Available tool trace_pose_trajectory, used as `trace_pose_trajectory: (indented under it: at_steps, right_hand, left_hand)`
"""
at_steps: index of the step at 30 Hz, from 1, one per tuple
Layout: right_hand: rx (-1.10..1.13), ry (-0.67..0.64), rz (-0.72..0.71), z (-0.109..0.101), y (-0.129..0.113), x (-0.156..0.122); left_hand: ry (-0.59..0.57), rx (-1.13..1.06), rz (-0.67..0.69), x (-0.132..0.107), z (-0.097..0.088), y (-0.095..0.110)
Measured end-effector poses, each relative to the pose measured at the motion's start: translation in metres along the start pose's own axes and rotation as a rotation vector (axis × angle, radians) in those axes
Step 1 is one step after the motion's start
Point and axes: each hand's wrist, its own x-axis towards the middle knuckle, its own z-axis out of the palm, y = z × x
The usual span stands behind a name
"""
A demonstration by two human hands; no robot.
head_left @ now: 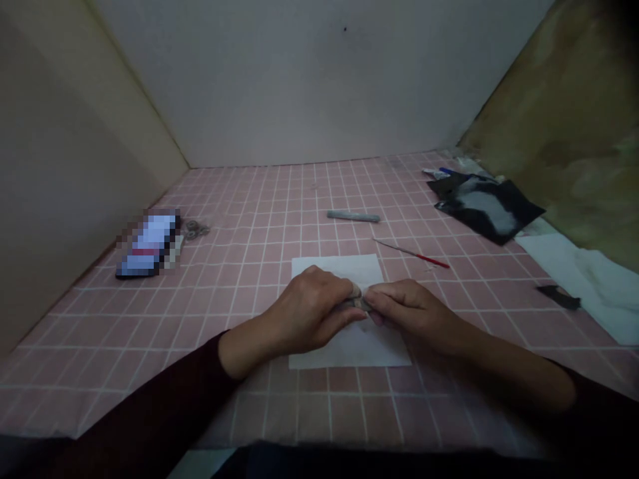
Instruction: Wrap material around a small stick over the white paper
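Observation:
Over a white sheet of paper (344, 349), my left hand (314, 309) and my right hand (414, 309) meet fingertip to fingertip. Both are closed in a pinch on a small grey piece (364, 305), mostly covered by the fingers, so its exact kind does not show. A thin tool with a red handle (433, 260) and a slender pointed shaft lies beyond my right hand. Farther back is a flat grey bar (353, 216), lying crosswise on the cloth.
Pink checked cloth (239, 219) covers the table. At left lie a blurred phone (150, 243) and small grey rings (194, 229). Dusty black sheets (489, 206), white paper (564, 266) and a dark scrap (559, 297) lie at right. Walls enclose the back and sides.

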Motion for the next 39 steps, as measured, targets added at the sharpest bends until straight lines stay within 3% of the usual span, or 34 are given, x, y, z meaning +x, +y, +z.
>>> trace_pose_trajectory:
  at_steps: [5,9,19,22,26,30,34,39]
  right_hand:
    - [-0.344,0.134,-0.190,0.004,0.003,-0.004]
    - [-0.525,0.176,-0.379,0.004,0.008,-0.006]
    - [-0.549,0.138,-0.421,0.008,0.009,-0.009]
    - [-0.435,0.123,-0.315,0.005,0.006,-0.009]
    - [-0.044,-0.016,0.020,0.001,0.004,-0.004]
    - [0.004,-0.025,0.067,0.002,0.004,-0.003]
    - [-0.234,0.020,-0.111,0.005,0.004,-0.008]
    - [-0.423,0.080,-0.392,0.005,0.006,-0.010]
  left_hand:
    - [-0.091,-0.119,-0.107,0.002,-0.007,0.000]
    - [-0.118,-0.201,-0.095,0.002,-0.009,0.001]
    - [-0.188,-0.222,-0.017,0.001,-0.010,-0.006]
    - [-0.139,-0.132,0.045,0.000,-0.008,-0.005]
    - [-0.033,0.146,0.067,-0.001,-0.002,0.001]
    - [-0.077,0.078,0.008,-0.001,-0.003,0.003]
    - [-0.154,-0.132,-0.071,0.000,-0.010,0.001]
    - [-0.207,-0.304,-0.057,-0.002,-0.011,-0.002]
